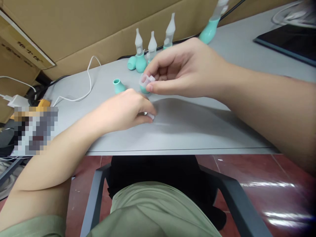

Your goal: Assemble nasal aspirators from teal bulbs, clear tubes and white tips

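My right hand (pixel 187 70) pinches a small clear plastic piece (pixel 145 79) with a short side nub between thumb and forefinger. Just behind or below that piece shows a mint-green bulb (pixel 144 90); whether they touch I cannot tell. Lower on the table, my left hand (pixel 124 110) has its thumb and fingers closed around a small whitish piece (pixel 150 115), mostly hidden. Beyond my left hand stands an open-topped green bulb (pixel 118 86). Assembled nasal aspirators with green bulbs, clear tubes and white tips, among them one aspirator (pixel 139 51), stand along the back.
Another green bulb (pixel 131 63) lies by the aspirators, and a further aspirator (pixel 209 30) leans at the back right. A white cable (pixel 90 77) crosses the grey table (pixel 197 131) at left. A dark flat device (pixel 291 42) lies at right. Cardboard (pixel 98 26) walls the back.
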{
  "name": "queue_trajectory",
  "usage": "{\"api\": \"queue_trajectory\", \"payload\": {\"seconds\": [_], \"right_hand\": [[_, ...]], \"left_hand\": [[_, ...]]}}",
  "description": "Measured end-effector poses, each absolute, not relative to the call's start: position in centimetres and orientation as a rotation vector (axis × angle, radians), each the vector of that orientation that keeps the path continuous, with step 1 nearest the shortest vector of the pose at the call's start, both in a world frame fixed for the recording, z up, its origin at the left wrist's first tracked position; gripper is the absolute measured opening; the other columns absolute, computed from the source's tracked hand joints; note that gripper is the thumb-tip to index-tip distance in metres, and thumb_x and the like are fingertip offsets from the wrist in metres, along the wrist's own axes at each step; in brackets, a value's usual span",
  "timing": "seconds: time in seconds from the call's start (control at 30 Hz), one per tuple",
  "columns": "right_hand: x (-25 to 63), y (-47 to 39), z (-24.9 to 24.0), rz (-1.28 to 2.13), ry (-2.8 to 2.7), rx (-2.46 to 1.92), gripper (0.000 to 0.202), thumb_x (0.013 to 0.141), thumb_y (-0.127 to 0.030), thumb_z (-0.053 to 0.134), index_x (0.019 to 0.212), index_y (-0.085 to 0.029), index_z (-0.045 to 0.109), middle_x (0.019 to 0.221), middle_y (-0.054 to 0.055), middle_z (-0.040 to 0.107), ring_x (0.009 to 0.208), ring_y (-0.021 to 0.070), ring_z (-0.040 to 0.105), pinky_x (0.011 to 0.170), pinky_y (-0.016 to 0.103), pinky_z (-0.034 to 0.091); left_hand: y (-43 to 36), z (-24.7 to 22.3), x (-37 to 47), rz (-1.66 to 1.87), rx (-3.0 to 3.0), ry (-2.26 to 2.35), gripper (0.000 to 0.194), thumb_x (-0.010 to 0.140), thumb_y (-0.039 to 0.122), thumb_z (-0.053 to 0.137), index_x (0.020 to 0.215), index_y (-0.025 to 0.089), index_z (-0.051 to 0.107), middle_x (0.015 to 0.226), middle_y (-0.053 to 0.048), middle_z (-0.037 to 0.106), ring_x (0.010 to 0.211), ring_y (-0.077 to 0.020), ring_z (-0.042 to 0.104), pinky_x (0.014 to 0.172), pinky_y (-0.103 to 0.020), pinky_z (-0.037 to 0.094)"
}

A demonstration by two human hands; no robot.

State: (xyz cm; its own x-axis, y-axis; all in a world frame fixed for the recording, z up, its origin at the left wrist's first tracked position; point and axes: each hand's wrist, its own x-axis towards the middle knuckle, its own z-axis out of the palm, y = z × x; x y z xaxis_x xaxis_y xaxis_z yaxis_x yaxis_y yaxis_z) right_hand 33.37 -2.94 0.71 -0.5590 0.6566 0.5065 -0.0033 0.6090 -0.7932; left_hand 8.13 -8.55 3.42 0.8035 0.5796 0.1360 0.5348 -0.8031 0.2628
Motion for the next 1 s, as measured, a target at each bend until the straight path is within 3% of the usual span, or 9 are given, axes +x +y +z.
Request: {"api": "queue_trajectory", "payload": {"seconds": [0.13, 0.27, 0.4, 0.63, 0.8, 0.9, 1.0], "right_hand": [[33.4, -2.3, 0.2, 0.944, -1.961, -0.467, 0.024, 0.090, -0.011, 0.103, 0.097, -0.032, 0.095, 0.092, 0.000, 0.088, 0.081, 0.0205, 0.080, 0.073, 0.036, 0.067], [33.6, -2.1, 0.2, 0.905, -1.896, -0.491, 0.029, 0.089, -0.020, 0.115, 0.102, -0.033, 0.093, 0.100, 0.001, 0.090, 0.088, 0.0208, 0.085, 0.082, 0.034, 0.074], [33.4, -2.4, 0.3, 0.899, -1.878, -0.475, 0.040, 0.086, -0.032, 0.121, 0.107, -0.031, 0.087, 0.101, 0.001, 0.091, 0.094, 0.0228, 0.089, 0.086, 0.033, 0.076], [32.7, -3.9, 0.4, 0.734, -1.837, -0.500, 0.036, 0.096, -0.050, 0.118, 0.096, -0.032, 0.088, 0.111, 0.004, 0.092, 0.101, 0.0278, 0.089, 0.097, 0.045, 0.081], [32.7, -4.6, 0.3, 0.605, -1.782, -0.606, 0.027, 0.106, -0.046, 0.113, 0.095, -0.034, 0.091, 0.116, 0.004, 0.094, 0.111, 0.0330, 0.090, 0.105, 0.053, 0.079], [32.4, -4.3, 0.2, 0.539, -1.787, -0.574, 0.022, 0.110, -0.034, 0.106, 0.095, -0.031, 0.091, 0.110, 0.002, 0.092, 0.101, 0.0263, 0.086, 0.097, 0.044, 0.075], [32.1, -3.6, -0.1, 0.502, -1.796, -0.556, 0.021, 0.113, -0.024, 0.099, 0.097, -0.026, 0.086, 0.107, 0.003, 0.089, 0.094, 0.0204, 0.079, 0.086, 0.036, 0.065]], "left_hand": [[-8.6, 4.2, 8.0, 0.296, 2.752, 0.924, 0.016, 0.104, 0.028, 0.095, 0.119, 0.033, 0.098, 0.118, -0.001, 0.098, 0.113, -0.0366, 0.097, 0.104, -0.053, 0.075], [-8.6, 5.3, 8.7, 0.490, 2.658, 0.974, 0.030, 0.108, 0.046, 0.101, 0.136, 0.036, 0.097, 0.123, -0.002, 0.098, 0.131, -0.0409, 0.095, 0.122, -0.061, 0.075], [-8.6, 5.8, 10.1, 0.619, 2.572, 1.000, 0.041, 0.109, 0.056, 0.103, 0.141, 0.032, 0.096, 0.124, -0.005, 0.098, 0.134, -0.0421, 0.095, 0.119, -0.062, 0.078], [-7.6, 6.0, 7.9, 0.789, 2.387, 1.064, 0.053, 0.112, 0.070, 0.102, 0.138, 0.024, 0.095, 0.118, -0.009, 0.098, 0.127, -0.0410, 0.096, 0.108, -0.059, 0.083], [-6.5, 4.4, 6.7, 1.097, 2.270, 0.933, 0.036, 0.116, 0.060, 0.099, 0.124, 0.026, 0.096, 0.118, -0.006, 0.100, 0.107, -0.0315, 0.096, 0.095, -0.052, 0.084], [-6.3, 3.5, 7.1, 1.228, 2.199, 0.839, 0.025, 0.110, 0.049, 0.103, 0.110, 0.026, 0.095, 0.104, -0.003, 0.098, 0.094, -0.0271, 0.096, 0.084, -0.046, 0.085], [-6.4, 3.1, 7.4, 1.281, 2.160, 0.819, 0.010, 0.108, 0.034, 0.098, 0.106, 0.024, 0.095, 0.101, -0.002, 0.097, 0.091, -0.0249, 0.097, 0.084, -0.042, 0.085]]}}
